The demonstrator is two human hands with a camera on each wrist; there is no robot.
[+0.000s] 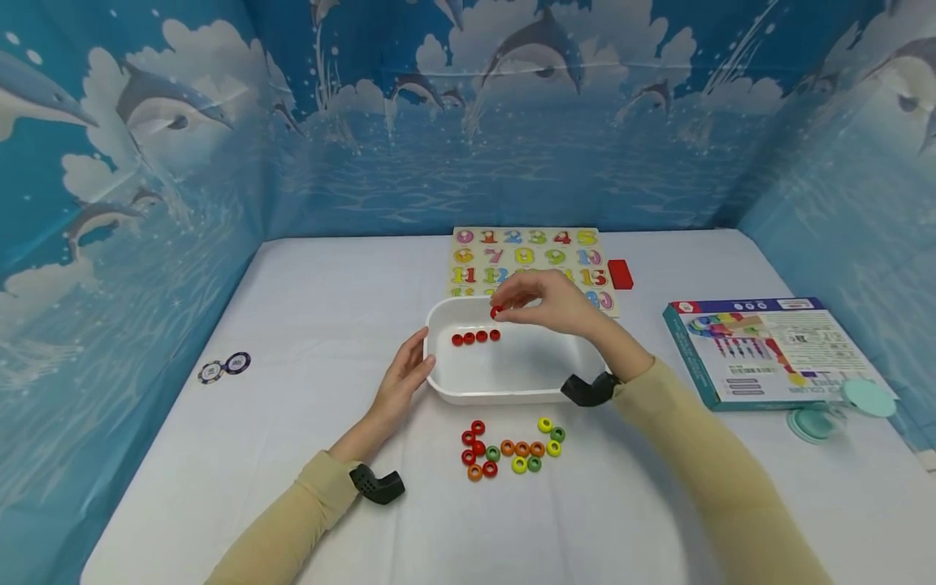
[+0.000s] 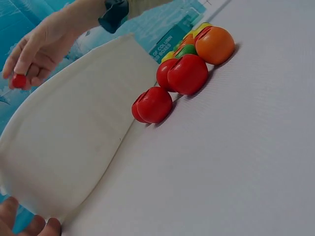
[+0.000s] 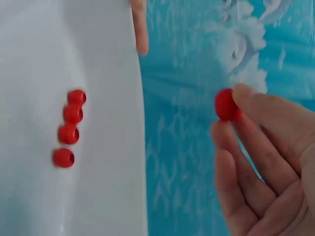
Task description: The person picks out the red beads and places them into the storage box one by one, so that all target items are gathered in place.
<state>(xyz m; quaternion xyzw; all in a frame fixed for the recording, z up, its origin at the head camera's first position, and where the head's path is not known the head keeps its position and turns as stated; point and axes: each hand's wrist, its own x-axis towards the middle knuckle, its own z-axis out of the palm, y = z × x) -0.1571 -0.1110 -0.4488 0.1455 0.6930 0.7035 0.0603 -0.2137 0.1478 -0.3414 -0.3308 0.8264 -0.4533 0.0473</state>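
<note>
A red bead is pinched between the thumb and fingertips of my right hand, held above the far side of a white tray. Inside that tray several red beads form a row, seen also as a column of red beads in the right wrist view. My left hand touches the tray's left end, thumb at the near side and fingers along the outer wall. Loose red, orange, green and yellow beads lie on the table in front of the tray.
Behind the tray lies a number board, with a red block beside it. To the right are a flat box and a clear jar with a mint lid. Two round tokens lie at the left.
</note>
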